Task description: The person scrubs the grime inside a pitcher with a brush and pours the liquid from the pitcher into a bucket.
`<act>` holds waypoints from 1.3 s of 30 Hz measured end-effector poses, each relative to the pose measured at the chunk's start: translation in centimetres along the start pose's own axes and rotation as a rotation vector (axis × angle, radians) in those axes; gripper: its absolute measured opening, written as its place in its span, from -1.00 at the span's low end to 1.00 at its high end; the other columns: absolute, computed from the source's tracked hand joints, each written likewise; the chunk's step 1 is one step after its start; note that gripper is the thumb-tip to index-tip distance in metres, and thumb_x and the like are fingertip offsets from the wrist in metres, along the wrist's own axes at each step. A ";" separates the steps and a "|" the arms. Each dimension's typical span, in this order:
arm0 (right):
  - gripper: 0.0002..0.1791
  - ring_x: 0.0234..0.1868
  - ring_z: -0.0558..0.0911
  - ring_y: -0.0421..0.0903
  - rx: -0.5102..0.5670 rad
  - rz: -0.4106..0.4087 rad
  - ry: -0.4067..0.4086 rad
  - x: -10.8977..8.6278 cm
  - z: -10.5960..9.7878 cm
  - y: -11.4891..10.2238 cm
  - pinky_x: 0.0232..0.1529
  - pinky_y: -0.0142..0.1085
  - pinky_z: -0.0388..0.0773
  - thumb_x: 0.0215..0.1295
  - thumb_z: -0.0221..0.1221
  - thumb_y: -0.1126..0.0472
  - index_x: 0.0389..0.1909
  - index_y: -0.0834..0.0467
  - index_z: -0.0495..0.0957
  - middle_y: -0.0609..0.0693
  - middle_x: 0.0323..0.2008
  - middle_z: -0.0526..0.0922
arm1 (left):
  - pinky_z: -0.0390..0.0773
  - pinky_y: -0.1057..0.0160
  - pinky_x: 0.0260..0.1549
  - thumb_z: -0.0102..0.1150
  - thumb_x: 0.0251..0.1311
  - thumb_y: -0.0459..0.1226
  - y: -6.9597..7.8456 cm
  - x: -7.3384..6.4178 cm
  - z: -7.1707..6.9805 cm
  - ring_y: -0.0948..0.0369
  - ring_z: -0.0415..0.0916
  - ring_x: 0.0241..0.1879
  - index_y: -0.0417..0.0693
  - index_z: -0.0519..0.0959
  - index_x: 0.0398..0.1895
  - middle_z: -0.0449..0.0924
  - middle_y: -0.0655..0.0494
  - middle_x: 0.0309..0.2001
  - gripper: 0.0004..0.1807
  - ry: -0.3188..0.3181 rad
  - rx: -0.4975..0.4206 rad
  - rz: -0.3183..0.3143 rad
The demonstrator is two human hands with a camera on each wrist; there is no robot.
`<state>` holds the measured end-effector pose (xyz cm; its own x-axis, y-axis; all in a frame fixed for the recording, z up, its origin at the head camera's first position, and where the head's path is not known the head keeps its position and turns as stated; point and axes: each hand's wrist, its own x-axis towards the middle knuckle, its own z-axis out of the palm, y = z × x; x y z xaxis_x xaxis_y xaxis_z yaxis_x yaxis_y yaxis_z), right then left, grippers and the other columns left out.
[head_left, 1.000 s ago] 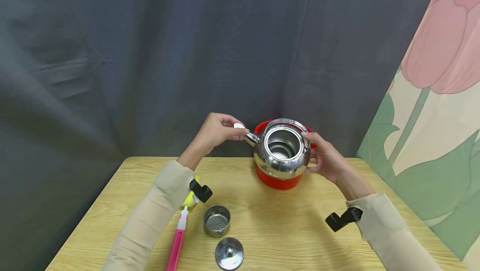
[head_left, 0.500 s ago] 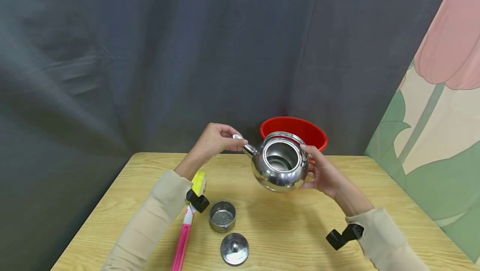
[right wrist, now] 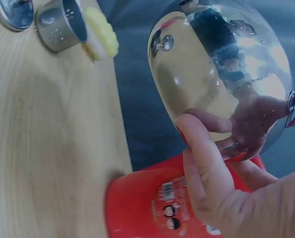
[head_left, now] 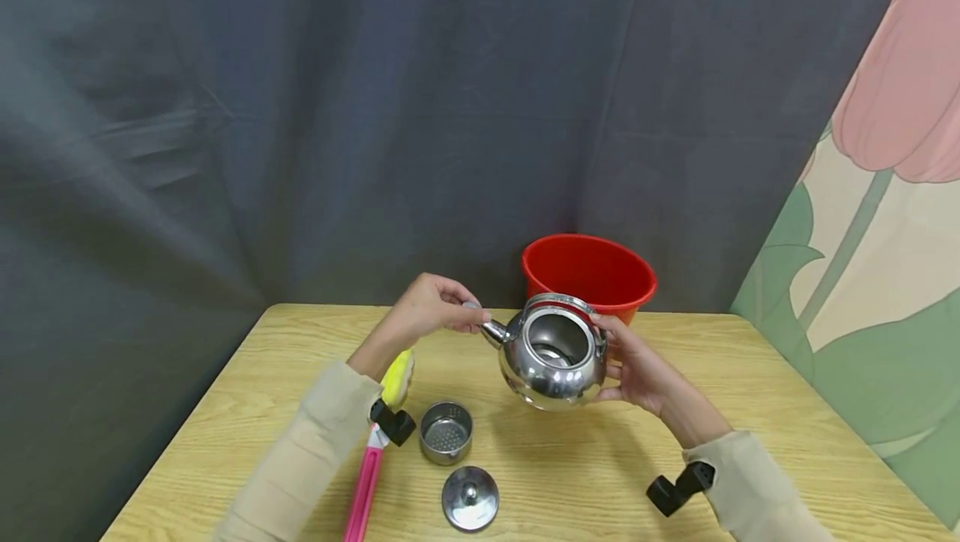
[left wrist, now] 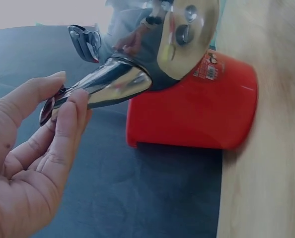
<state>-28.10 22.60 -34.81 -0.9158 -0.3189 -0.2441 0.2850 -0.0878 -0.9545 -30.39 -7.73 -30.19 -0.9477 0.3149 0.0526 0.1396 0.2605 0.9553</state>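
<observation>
A shiny steel teapot [head_left: 551, 379] with no lid on it is held above the table, its round mouth tilted toward me. My left hand [head_left: 429, 310] pinches the end of the spout [left wrist: 108, 84] between thumb and fingers. On the other side, my right hand [head_left: 641, 371] grips the teapot's round body, thumb near the mouth and fingers underneath. The right wrist view shows those fingers against the mirror-like steel [right wrist: 207, 74]. The bail handle [head_left: 561, 300] leans over toward the back.
Behind the teapot stands a red plastic basin [head_left: 547, 265]. Nearer me on the wooden table [head_left: 600, 484] are a perforated steel strainer [head_left: 446, 435] and a round knobbed lid [head_left: 470, 499]. A pink-handled brush [head_left: 364, 492] with a yellow head lies left, partly behind my left wrist.
Both hands have brought the teapot down and toward me, away from the basin, which is now more exposed. The head view has shifted slightly. Both holds look the same.
</observation>
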 end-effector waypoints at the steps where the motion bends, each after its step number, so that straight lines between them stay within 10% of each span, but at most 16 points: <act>1: -0.44 -0.17 0.48 -0.04 -0.006 0.001 0.004 0.2 0.0 0.2 -0.34 -0.12 0.63 0.30 -0.06 -0.20 0.06 0.19 0.23 0.06 -0.09 0.41 | 0.64 0.18 -0.31 0.44 -0.10 -0.31 -0.2 0.0 0.0 0.01 0.66 -0.37 -0.25 0.65 -0.39 0.67 -0.08 -0.44 -0.78 0.001 -0.001 -0.009; 18: -0.21 0.00 0.42 0.08 -0.113 0.084 0.161 3.1 -1.6 4.2 -0.22 -0.07 0.58 0.22 0.01 -0.28 0.25 0.22 0.13 0.29 0.23 0.28 | 0.61 0.08 -0.21 0.32 0.03 -0.41 -6.6 1.3 1.9 0.13 0.66 -0.40 -0.41 0.61 -0.28 0.66 -0.10 -0.37 -0.79 -0.109 -0.127 -0.079; 39: -0.36 -0.09 0.41 0.09 -0.065 0.099 0.231 5.1 -1.4 7.4 -0.28 0.01 0.60 0.15 0.14 -0.22 0.00 0.20 0.31 0.08 -0.12 0.35 | 0.59 0.06 -0.19 0.30 0.03 -0.44 -10.7 1.2 1.9 0.11 0.66 -0.40 -0.43 0.60 -0.28 0.65 -0.10 -0.38 -0.80 -0.100 -0.167 -0.144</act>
<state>-31.08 21.60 -43.33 -0.9269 -0.0985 -0.3620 0.3642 -0.0041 -0.9313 -32.47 -8.43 -40.87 -0.9199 0.3767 -0.1091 -0.0524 0.1578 0.9861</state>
